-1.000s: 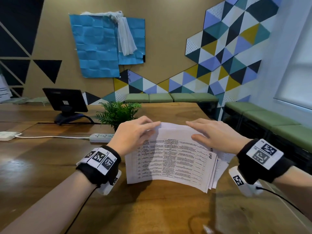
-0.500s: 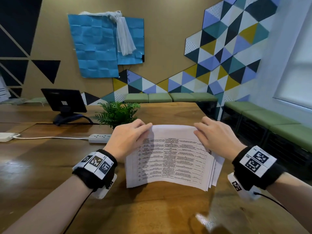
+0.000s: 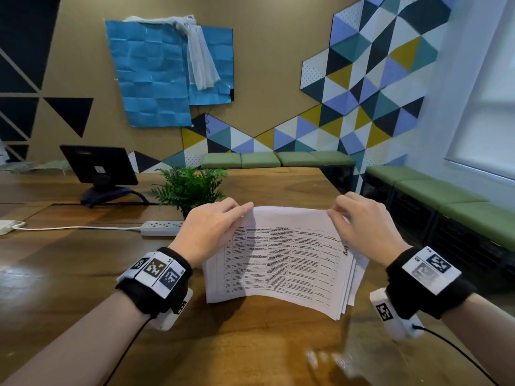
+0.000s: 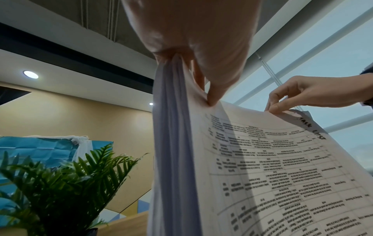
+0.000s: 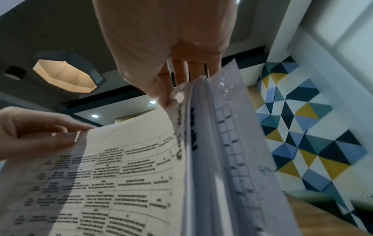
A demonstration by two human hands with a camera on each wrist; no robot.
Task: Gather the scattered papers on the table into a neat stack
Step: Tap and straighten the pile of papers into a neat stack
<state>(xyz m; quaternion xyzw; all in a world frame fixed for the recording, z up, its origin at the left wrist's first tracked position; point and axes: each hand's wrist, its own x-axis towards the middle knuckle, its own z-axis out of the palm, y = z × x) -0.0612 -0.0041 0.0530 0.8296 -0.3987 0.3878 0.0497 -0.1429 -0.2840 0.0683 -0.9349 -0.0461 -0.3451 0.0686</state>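
A stack of white papers [image 3: 281,263] printed with tables stands tilted on the wooden table [image 3: 83,274], its lower edge down on the wood. My left hand [image 3: 211,229] pinches the stack's upper left corner, thumb in front and fingers behind, as the left wrist view shows with the papers [image 4: 262,175] hanging below the left hand [image 4: 191,47]. My right hand [image 3: 359,227] pinches the upper right corner; in the right wrist view the sheets [image 5: 141,175] fan apart unevenly along the right side under the right hand [image 5: 165,55].
A small potted fern [image 3: 189,188] stands just behind the papers on the left. A white power strip [image 3: 161,228] with its cord lies to the left, and a dark monitor [image 3: 97,168] stands farther back. Green benches [image 3: 446,196] line the wall beyond the table's right edge.
Both hands shifted from lying over the stack's top to pinching its upper corners. The stack was raised more upright and its sheets drew closer together.
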